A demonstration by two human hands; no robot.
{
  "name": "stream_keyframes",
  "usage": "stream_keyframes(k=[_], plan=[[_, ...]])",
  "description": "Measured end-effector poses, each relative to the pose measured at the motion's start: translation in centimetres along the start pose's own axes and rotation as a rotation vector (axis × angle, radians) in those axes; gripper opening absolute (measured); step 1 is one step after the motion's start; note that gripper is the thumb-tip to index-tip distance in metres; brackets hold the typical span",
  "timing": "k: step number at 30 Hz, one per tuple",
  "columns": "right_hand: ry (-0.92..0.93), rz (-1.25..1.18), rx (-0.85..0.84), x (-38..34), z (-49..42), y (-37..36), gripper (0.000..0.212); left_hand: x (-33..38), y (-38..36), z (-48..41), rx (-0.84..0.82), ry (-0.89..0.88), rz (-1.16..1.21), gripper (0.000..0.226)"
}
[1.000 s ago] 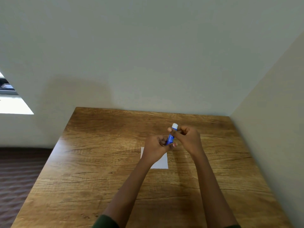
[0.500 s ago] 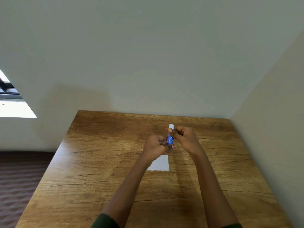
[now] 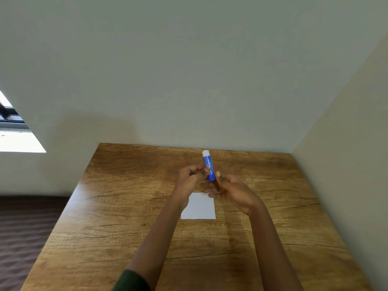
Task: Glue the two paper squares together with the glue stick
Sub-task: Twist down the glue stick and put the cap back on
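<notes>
A blue glue stick [image 3: 208, 166] with a white top stands nearly upright above the table, held between both hands. My left hand [image 3: 191, 177] pinches its middle with the fingertips. My right hand [image 3: 232, 193] curls round its lower end, thumb up beside the tube, and the fingers are blurred. Below the hands a white paper square [image 3: 201, 207] lies flat on the wooden table [image 3: 117, 217]; my left wrist covers its left corner. I see only one paper surface and cannot tell whether a second lies under it.
The table stands in a corner, with a wall [image 3: 189, 80] at its far edge and another wall [image 3: 346, 164] along its right side. Dark floor [image 3: 25, 227] lies past the left edge. A window [image 3: 14, 135] shows at far left.
Both hands moved away from me with the glue stick, which now shows more of its length above the fingers. My right hand dropped to its lower end. The paper is more exposed.
</notes>
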State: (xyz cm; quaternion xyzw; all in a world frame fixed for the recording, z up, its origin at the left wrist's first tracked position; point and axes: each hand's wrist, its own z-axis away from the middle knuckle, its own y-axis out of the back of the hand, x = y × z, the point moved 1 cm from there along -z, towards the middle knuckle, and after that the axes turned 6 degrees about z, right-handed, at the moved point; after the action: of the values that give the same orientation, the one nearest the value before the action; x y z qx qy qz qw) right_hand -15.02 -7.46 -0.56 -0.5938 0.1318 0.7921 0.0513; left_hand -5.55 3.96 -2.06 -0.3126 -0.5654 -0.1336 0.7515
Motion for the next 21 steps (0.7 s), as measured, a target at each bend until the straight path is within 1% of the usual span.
stream_keyframes(k=[2, 4, 6, 10, 12, 14, 17, 19, 21], plan=[[0.000, -0.007, -0.032, 0.2, -0.2, -0.4, 0.036, 0.1, 0.3, -0.2, -0.010, 0.001, -0.013, 0.021], [0.019, -0.023, 0.010, 0.2, -0.6, -0.6, 0.032, 0.2, 0.5, -0.4, -0.040, 0.000, -0.026, 0.019], [0.030, -0.027, 0.025, 0.0, -0.8, -0.8, 0.027, 0.4, 0.6, -0.6, -0.095, -0.002, -0.007, 0.017], [0.033, -0.014, 0.008, -0.3, -1.0, -0.5, 0.024, 1.0, 0.6, -0.8, -0.225, 0.006, 0.093, 0.026], [0.045, 0.018, 0.021, -0.4, -1.0, -0.3, 0.024, 1.0, 0.4, -0.6, -0.216, 0.000, 0.100, 0.024], [0.056, 0.057, 0.053, -0.4, -1.0, -0.4, 0.024, 0.9, 0.2, -0.5, -0.155, 0.004, 0.072, 0.022], [0.066, 0.111, 0.188, -0.5, -0.9, -1.2, 0.018, 0.7, 0.1, -0.5, -0.075, 0.016, 0.026, 0.018], [0.069, 0.207, 0.349, -0.4, -0.8, -2.1, 0.016, 0.5, 0.2, -0.5, -0.030, 0.023, 0.026, 0.016], [0.095, 0.324, 0.498, -0.5, -0.7, -2.8, 0.020, 0.5, 0.2, -0.4, 0.008, 0.029, 0.043, 0.015]])
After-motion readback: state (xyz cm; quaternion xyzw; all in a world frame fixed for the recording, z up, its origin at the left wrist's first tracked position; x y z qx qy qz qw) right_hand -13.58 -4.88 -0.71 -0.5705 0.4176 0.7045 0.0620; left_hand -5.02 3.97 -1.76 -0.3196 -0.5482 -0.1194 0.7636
